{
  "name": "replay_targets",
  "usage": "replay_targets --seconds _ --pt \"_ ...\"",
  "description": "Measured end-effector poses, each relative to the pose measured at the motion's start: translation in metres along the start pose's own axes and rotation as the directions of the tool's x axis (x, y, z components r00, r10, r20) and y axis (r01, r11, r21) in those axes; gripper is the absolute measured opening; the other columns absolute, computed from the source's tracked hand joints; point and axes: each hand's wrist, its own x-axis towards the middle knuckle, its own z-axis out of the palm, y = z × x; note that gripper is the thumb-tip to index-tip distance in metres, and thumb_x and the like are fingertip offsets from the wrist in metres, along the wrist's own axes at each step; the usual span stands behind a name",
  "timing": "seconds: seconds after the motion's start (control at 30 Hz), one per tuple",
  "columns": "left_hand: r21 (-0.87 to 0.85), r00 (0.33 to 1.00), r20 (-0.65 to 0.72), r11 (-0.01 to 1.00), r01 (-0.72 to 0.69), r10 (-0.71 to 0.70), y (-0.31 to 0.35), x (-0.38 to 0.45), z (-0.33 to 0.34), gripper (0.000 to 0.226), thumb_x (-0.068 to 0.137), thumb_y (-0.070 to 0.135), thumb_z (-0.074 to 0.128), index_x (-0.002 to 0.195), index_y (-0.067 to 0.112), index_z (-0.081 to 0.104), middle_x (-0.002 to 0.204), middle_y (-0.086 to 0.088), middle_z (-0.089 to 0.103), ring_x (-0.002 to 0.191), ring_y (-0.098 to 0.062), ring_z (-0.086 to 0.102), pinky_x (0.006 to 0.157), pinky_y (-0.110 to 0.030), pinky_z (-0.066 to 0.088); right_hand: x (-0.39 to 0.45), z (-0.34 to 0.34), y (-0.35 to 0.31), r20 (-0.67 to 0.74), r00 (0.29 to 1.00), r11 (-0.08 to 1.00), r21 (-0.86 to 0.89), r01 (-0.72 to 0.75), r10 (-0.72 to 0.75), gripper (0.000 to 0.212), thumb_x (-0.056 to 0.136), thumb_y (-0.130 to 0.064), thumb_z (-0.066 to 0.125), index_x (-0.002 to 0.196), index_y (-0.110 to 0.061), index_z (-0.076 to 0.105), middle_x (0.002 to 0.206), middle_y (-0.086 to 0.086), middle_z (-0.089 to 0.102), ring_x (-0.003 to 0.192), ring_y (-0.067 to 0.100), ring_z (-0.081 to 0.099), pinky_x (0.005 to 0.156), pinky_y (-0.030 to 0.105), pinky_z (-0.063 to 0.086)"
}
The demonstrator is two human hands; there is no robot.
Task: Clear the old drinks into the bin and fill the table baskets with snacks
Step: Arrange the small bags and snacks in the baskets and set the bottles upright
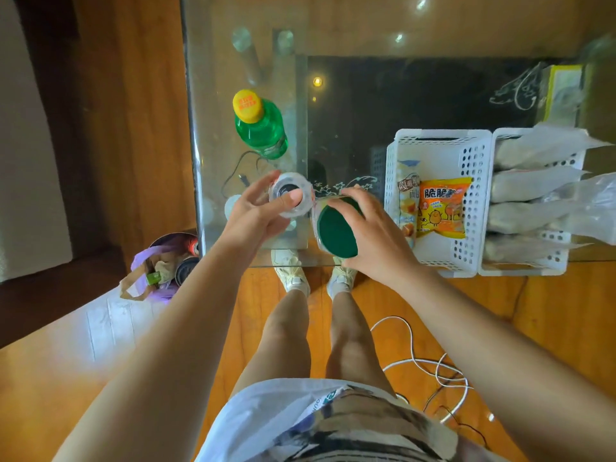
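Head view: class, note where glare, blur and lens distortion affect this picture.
Head view: bright light spots glare on the glass table; the floor washes out white beside the purple-lined bin; the wide lens bows the table edge and stretches the forearms; the left hand and right hand look slightly motion-blurred.

A home living room, shown by the warm wooden plank floor [550, 315], a low glass coffee table [213, 61] bearing white plastic baskets [473, 195] of packaged snacks [441, 208], a small lined waste bin [166, 261] beside it, and a loose white cable [430, 368] on the floor.
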Motion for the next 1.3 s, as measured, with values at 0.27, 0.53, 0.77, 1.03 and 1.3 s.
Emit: replay_targets --seconds 0.27,0.53,0.77,1.03,1.3 --pt "0.085 0.999 0.028 0.996 -0.029 0.027 0.029 0.028 0.032 0.058 0.08 0.022 0.07 0.132 0.026 0.046 0.131 -0.015 0.056 0.082 -0.013 0.071 0.059 -0.014 0.053 0.029 -0.017 -0.008 -0.167 0.968 0.901 0.422 -0.1 0.185 0.078 0.079 -0.026 0.07 0.144 -0.021 0.027 0.152 0.003 0.023 0.139 0.017 0.023 0.102 0.02 0.021" --pt "0.139 0.993 0.095 0.989 0.054 -0.068 0.022 0.036 0.043 0.065 0.091 0.044 0.052 0.144 0.016 0.028 0.147 -0.01 0.039 0.132 -0.028 0.043 0.11 -0.037 0.036 0.055 -0.04 -0.004 -0.206 0.965 0.905 0.42 -0.064 0.164 0.046 0.083 -0.017 0.066 0.125 -0.021 0.049 0.136 -0.002 0.05 0.122 0.015 0.048 0.076 0.001 0.029" --pt "-0.14 0.994 -0.106 0.989 -0.044 0.029 0.044 0.013 -0.031 0.076 0.087 0.051 0.052 0.148 0.026 0.014 0.158 -0.011 0.015 0.14 -0.039 0.024 0.106 -0.046 0.037 0.055 -0.044 -0.005 -0.214 0.963 0.912 0.404 -0.068 0.167 0.037 0.085 -0.01 0.061 0.12 -0.02 0.052 0.134 -0.003 0.053 0.119 0.018 0.052 0.083 0.016 0.038" --pt "-0.002 0.983 -0.141 0.993 -0.122 0.121 0.087 0.017 -0.03 0.065 0.071 0.054 0.057 0.129 0.028 0.048 0.127 0.0 0.051 0.129 -0.029 0.044 0.106 -0.051 0.029 0.05 -0.045 -0.002 -0.232 0.943 0.891 0.438 -0.118 0.238 0.038 0.085 -0.007 0.063 0.12 -0.018 0.054 0.135 0.001 0.054 0.123 0.021 0.051 0.087 0.014 0.037" --pt "0.213 0.968 -0.131 0.959 -0.186 0.216 0.076 0.021 -0.029 0.086 0.057 0.058 0.064 0.133 0.02 0.05 0.134 -0.006 0.051 0.119 -0.025 0.053 0.099 -0.038 0.046 0.043 -0.051 0.005 -0.233 0.937 0.894 0.425 -0.142 0.26 0.039 0.085 -0.009 0.063 0.122 -0.016 0.054 0.134 0.004 0.055 0.125 0.023 0.05 0.098 0.033 0.046"
